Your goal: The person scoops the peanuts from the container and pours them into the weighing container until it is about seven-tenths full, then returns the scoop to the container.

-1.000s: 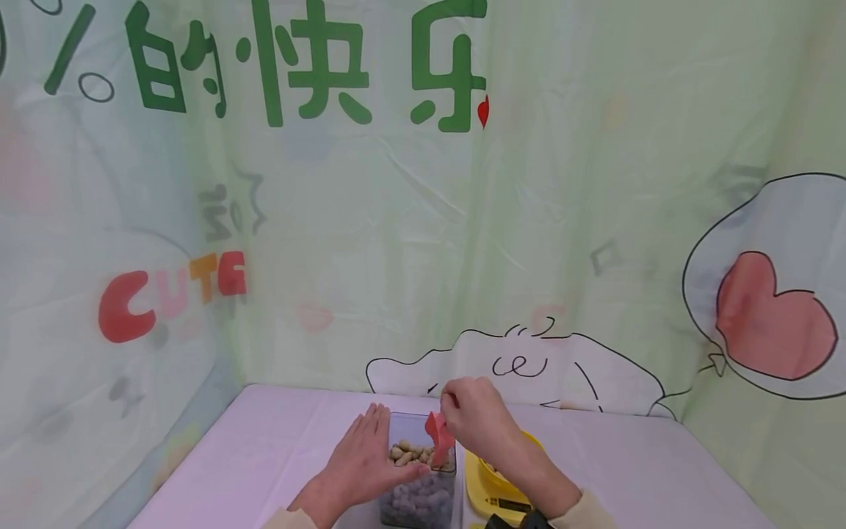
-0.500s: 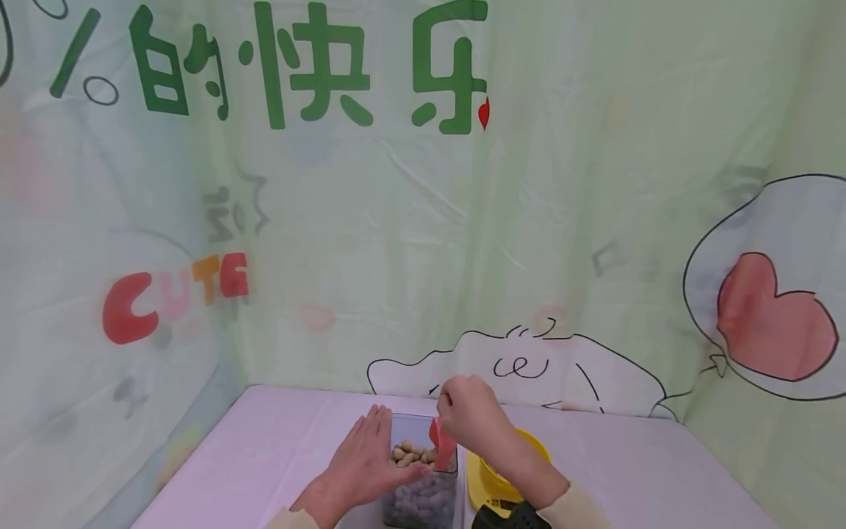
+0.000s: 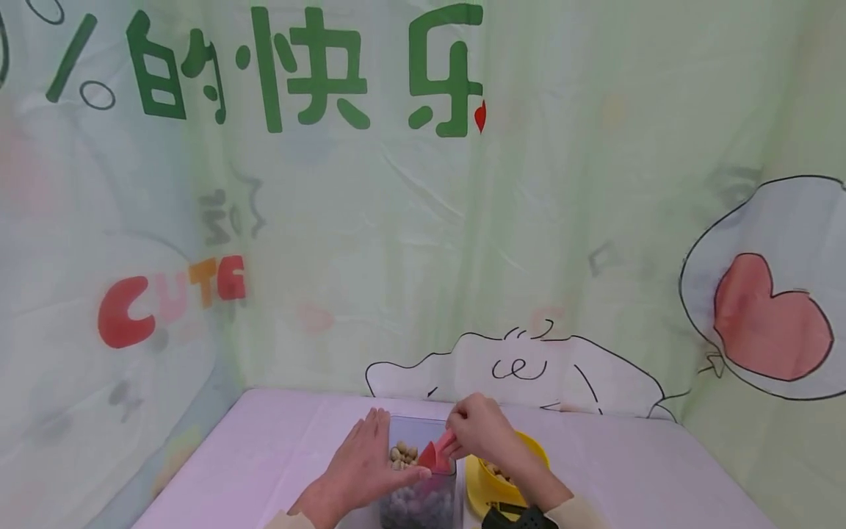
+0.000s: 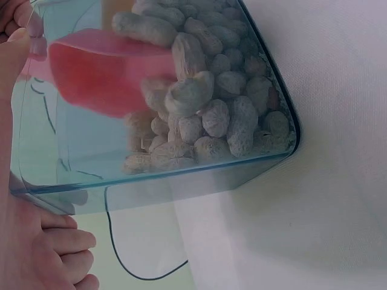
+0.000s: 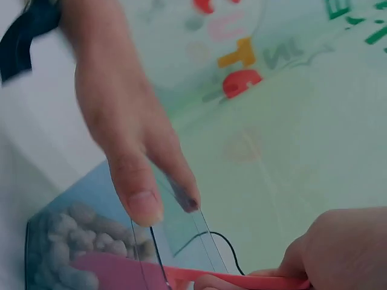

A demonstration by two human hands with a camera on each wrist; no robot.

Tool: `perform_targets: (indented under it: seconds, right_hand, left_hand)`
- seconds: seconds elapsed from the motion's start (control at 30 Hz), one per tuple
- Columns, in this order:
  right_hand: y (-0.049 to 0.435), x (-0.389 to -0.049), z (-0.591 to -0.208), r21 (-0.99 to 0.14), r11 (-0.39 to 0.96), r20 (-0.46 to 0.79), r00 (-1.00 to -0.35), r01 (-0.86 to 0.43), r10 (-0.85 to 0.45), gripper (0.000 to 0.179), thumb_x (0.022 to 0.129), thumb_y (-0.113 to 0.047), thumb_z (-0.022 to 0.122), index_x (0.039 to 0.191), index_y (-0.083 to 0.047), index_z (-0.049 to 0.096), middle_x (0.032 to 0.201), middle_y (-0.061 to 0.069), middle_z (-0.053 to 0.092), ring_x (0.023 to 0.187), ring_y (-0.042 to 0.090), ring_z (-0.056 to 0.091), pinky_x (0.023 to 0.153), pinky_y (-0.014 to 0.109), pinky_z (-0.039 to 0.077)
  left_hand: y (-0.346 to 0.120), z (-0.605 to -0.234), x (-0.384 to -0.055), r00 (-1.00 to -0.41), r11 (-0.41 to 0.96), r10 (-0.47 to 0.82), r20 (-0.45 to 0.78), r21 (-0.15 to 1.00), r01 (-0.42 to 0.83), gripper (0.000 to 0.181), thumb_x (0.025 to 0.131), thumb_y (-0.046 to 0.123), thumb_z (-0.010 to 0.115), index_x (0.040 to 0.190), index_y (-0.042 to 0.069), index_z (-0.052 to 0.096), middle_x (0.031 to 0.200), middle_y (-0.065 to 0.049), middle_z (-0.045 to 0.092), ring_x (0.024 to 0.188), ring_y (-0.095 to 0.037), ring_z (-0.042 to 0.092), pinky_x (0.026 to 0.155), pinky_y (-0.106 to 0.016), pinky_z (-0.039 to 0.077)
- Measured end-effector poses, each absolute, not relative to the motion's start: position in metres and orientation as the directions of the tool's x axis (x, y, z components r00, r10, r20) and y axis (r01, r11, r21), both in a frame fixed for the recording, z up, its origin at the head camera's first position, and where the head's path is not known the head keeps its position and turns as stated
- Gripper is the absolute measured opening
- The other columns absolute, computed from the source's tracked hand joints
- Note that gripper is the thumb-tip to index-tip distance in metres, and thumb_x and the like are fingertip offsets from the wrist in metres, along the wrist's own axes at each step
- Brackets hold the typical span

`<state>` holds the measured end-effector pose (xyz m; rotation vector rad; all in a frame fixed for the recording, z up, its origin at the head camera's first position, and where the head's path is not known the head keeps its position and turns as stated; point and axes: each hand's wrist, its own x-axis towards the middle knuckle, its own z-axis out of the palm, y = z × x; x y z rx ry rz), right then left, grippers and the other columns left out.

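A tall clear container [image 3: 416, 425] with unshelled peanuts [image 4: 208, 90] in its lower part stands on the table. My right hand [image 3: 481, 430] grips the handle of a red-pink scoop [image 3: 432, 457] over the container's right side. In the left wrist view the scoop [image 4: 91, 75] lies tilted inside the clear walls, its head against the peanuts. My left hand [image 3: 360, 463] rests against the container's left side with fingers straight, thumb across the near rim. From the right wrist, the left thumb and forefinger [image 5: 136, 175] show at the rim, and the scoop's handle [image 5: 242, 281] runs into my right fingers.
Right of the container, a yellow bowl [image 3: 534, 445] with some peanuts sits on a yellow base [image 3: 477, 491] with a dark panel, perhaps a kitchen scale. My right forearm partly covers both. A printed curtain [image 3: 423, 257] hangs behind the pale table [image 3: 291, 419].
My right hand has come down and slightly right. The scoop, earlier steep in the peanuts, now leans over with its head toward the left. My left hand stays put.
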<state>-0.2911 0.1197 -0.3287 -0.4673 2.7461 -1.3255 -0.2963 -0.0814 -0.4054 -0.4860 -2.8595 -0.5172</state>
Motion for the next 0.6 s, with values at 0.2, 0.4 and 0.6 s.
perform_targets:
  seconds: [0.2,0.4,0.6]
  right_hand:
    - [0.122,-0.294,-0.336,-0.855,0.484,0.027,-0.947,-0.189,-0.321,0.02,0.09,-0.008,0.048,0.087,0.004,0.065,0.072,0.013,0.064,0.059,0.023,0.066,0.057,0.033,0.055]
    - [0.124,-0.291,-0.34,-0.9,0.429,-0.047,-0.961,-0.078,-0.274,0.019,0.091,-0.008,0.048,0.094,0.005,0.063,0.075,0.013,0.065,0.064,0.023,0.067,0.061,0.033,0.055]
    - [0.118,-0.285,-0.346,-0.859,0.467,0.089,-0.959,-0.211,-0.27,0.018,0.091,-0.005,0.048,0.09,0.002,0.064,0.073,0.012,0.062,0.059,0.02,0.064,0.057,0.031,0.055]
  left_hand:
    - [-0.084,-0.406,-0.296,-0.926,0.888,0.279,0.254,0.298,0.349,0.115,0.062,0.086,0.035,0.137,-0.001,0.027,0.142,-0.018,0.032,0.135,-0.032,0.023,0.107,-0.05,0.025]
    - [-0.084,-0.403,-0.295,-0.933,0.888,0.277,0.232,0.309,0.34,0.117,0.061,0.087,0.035,0.138,0.0,0.026,0.143,-0.017,0.031,0.135,-0.032,0.022,0.108,-0.05,0.024]
    - [-0.082,-0.403,-0.293,-0.933,0.88,0.278,0.23,0.328,0.343,0.116,0.061,0.087,0.036,0.138,0.0,0.027,0.142,-0.018,0.032,0.135,-0.032,0.023,0.107,-0.049,0.025]
